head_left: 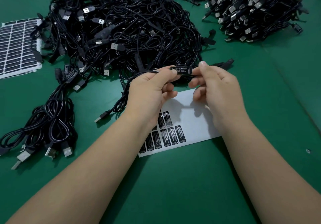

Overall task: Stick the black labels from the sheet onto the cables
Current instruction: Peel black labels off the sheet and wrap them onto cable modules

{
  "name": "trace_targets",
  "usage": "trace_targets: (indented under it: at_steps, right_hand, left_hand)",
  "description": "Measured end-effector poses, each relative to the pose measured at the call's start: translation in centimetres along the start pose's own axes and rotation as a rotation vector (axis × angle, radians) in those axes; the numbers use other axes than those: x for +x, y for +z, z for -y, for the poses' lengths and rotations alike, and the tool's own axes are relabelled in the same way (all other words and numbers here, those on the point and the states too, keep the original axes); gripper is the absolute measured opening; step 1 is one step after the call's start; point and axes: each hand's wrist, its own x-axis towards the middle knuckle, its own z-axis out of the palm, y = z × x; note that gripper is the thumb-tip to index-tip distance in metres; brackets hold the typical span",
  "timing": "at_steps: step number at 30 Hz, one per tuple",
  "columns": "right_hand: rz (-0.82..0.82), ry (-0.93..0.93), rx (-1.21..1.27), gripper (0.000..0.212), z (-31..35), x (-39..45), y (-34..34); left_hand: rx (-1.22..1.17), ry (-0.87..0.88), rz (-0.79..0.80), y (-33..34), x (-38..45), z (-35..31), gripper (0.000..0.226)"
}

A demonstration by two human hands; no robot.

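Both hands hold a black cable's controller block above the green table; a black label with white "LED CONTROLLER" print lies on its top face. My left hand pinches the block's left end, and the cable trails down under the palm to a USB plug. My right hand pinches the right end between thumb and fingers. Under the hands lies the white label sheet, with several black labels left at its near left part, partly hidden by my left wrist.
A big heap of black USB cables lies behind the hands, another heap at the far right. A small bundle of labelled cables sits at the left. A full label sheet lies at the far left edge.
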Motion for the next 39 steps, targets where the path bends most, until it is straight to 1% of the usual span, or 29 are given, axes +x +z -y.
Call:
trace_targets:
  at_steps: [4,7,11,16,19,21,24,27,30,34,37,39]
  right_hand:
    - [0.074,-0.049,-0.051,0.026,-0.2,-0.3,0.1]
    - [0.066,-0.014,-0.052,0.03,-0.3,-0.3,0.1]
    - [0.08,0.019,-0.049,0.029,-0.2,-0.3,0.1]
    - [0.084,-0.01,-0.123,0.029,-0.1,-0.3,0.1]
    - [0.093,-0.043,-0.126,0.038,-0.1,-0.5,0.1]
    - [0.125,-0.066,-0.128,0.04,-0.1,-0.9,0.1]
    - [0.179,-0.098,-0.122,0.038,0.1,-1.1,0.2]
    - [0.173,-0.095,-0.14,0.034,0.0,-1.0,0.4]
    - [0.167,-0.077,-0.165,0.033,-0.2,-1.0,0.6]
    - [0.145,-0.07,-0.161,0.035,-0.3,-0.9,0.5]
    - [0.139,-0.137,-0.226,0.033,-0.3,-1.1,0.6]
    - [0.135,-0.168,-0.273,0.031,-0.4,-1.1,0.7]
  left_hand:
    - [0.05,0.007,0.034,-0.1,0.0,0.0,0.015]
    - [0.095,0.013,0.04,-0.1,0.1,0.1,0.015]
    - [0.139,0.03,0.043,-0.3,0.1,0.3,0.011]
    - [0.162,0.038,0.076,-0.3,0.0,0.5,0.005]
    - [0.172,0.061,0.088,-0.2,-0.1,0.4,0.005]
    - [0.205,0.073,0.062,-0.1,-0.2,0.4,0.008]
    - [0.274,0.122,0.042,0.0,-0.4,0.4,0.019]
    - [0.339,0.177,0.044,0.2,-0.6,0.4,0.029]
    - [0.301,0.162,0.027,0.3,-0.6,0.5,0.034]
    - [0.267,0.139,0.054,0.1,-0.4,0.3,0.033]
    - [0.287,0.148,0.05,0.0,-0.3,0.3,0.025]
    - [0.293,0.166,0.044,0.0,-0.3,0.5,0.024]
